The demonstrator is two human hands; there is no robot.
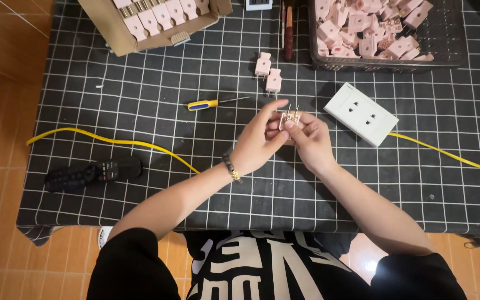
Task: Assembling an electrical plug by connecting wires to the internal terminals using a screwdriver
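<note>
Both hands meet over the middle of the bench (140, 100), and between them sits a small pink plug (290, 118) with its two metal prongs sticking up and away toward the far side. The left hand (259, 141) pinches it from the left, fingers closed around the body, while the right hand (311, 141) grips it from the right, thumb pressed on top. So the plug is right in the fingers of both hands, long axis running near-to-far, and neither hand is really nearer than the other. Just past it on the far side stand two more pink plugs (268, 73), a yellow-handled screwdriver (218, 102) lies to the left, and a white socket block (360, 114) on a yellow cable (112, 140) sits to the right.
</note>
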